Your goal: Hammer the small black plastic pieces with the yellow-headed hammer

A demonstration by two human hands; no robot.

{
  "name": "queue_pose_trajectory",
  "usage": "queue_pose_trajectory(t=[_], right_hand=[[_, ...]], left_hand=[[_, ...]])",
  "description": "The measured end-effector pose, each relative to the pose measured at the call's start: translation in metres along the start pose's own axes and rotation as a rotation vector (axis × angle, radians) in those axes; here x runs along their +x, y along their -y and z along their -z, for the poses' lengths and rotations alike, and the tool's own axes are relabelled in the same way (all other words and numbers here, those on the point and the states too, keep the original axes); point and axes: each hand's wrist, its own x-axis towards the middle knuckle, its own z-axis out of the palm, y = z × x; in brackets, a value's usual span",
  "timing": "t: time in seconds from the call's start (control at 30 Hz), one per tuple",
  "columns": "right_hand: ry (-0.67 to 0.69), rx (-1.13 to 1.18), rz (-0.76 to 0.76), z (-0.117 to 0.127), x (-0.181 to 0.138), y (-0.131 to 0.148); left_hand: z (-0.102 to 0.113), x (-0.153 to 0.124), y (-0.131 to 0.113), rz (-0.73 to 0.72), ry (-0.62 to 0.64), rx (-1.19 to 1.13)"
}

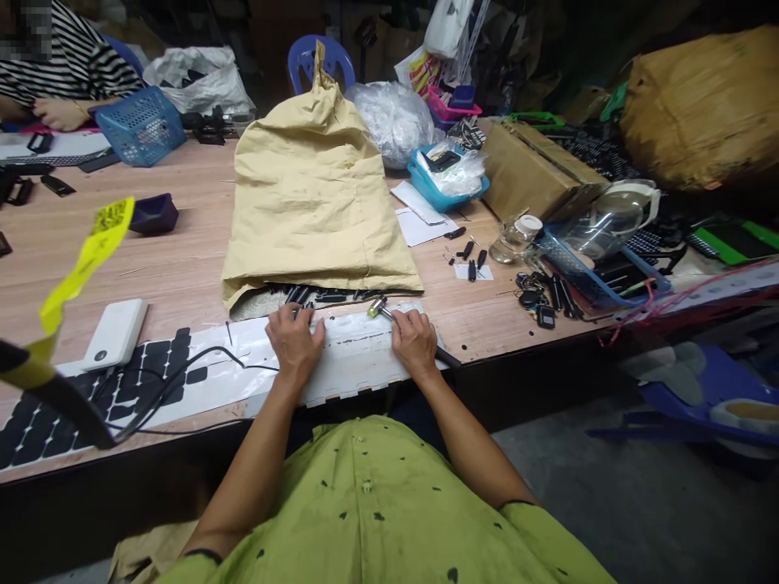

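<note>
Hammer [378, 307] in right grip [415, 342], left hand [295, 341] half-curled

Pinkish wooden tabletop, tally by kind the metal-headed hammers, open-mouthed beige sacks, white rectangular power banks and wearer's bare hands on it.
Metal-headed hammer: 1
Open-mouthed beige sack: 1
White rectangular power bank: 1
Wearer's bare left hand and right hand: 2
Total: 5
</note>
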Motion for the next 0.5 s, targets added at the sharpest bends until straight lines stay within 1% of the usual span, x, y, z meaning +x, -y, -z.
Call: queue_pose_trajectory(t=[0.07, 0.13, 0.23, 0.33, 0.4, 0.5], right_hand=[[-0.004, 0.003, 0.001, -0.001, 0.0, 0.0], [0.001, 0.005, 0.005, -0.001, 0.0, 0.0], [0.017, 0.001, 0.005, -0.002, 0.0, 0.0], [0.014, -0.006, 0.004, -0.002, 0.001, 0.001], [0.006, -0.009, 0.008, -0.002, 0.001, 0.001], [0.006, -0.01, 0.007, -0.001, 0.001, 0.001]], left_hand=[[-0.004, 0.014, 0.009, 0.052, -0.035, 0.042], [-0.009, 0.019, 0.014, 0.045, -0.033, 0.052], [-0.014, 0.015, 0.016, -0.001, -0.025, 0.053], [-0.013, 0.008, 0.015, -0.033, -0.006, 0.058], [-0.012, 0.004, 0.013, -0.055, 0.028, 0.052], [-0.014, 0.001, 0.008, -0.131, 0.141, -0.001]])
